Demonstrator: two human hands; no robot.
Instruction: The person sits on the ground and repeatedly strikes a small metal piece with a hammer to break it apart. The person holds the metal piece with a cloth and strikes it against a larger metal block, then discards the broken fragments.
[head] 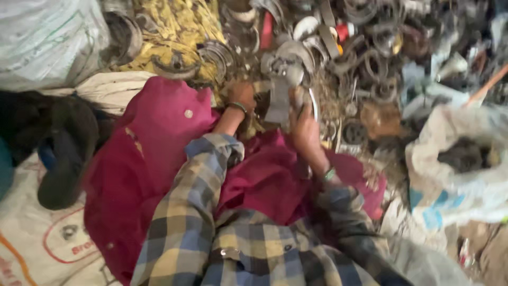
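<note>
Nearest to me are my own sleeves, a checked shirt [233, 243] in blue, yellow and grey, with both forearms stretched forward over the magenta cloth [153, 153] that covers my lap. The cloth lies spread wide, I judge so that bits dropping from the work land on it rather than on the sacks beneath.

My right hand [302, 124] is wrapped around the lower part of a grey metal piece [280, 90], fingers closed on it from the right side, a green bangle [329, 173] at that wrist. I hold it upright and close in front of me, which seems to keep it steady and in plain view. My left hand [242, 95] is up beside the same piece on its left, a bangle on that wrist too; the picture is blurred there, so I cannot tell whether those fingers grip the piece or are closed at all.

To my left a dark sandal [66, 159] rests on a printed white sack [37, 238]. To my right a pale bag [455, 159] sits open, dark scrap showing in its mouth, near enough to reach.

Beyond my hands lies the scrap heap [365, 58]: rings, curved brackets and round metal parts, tangled together. A yellow patterned cloth [174, 32] lies at the far left of it, next to a big white sack [47, 37].
</note>
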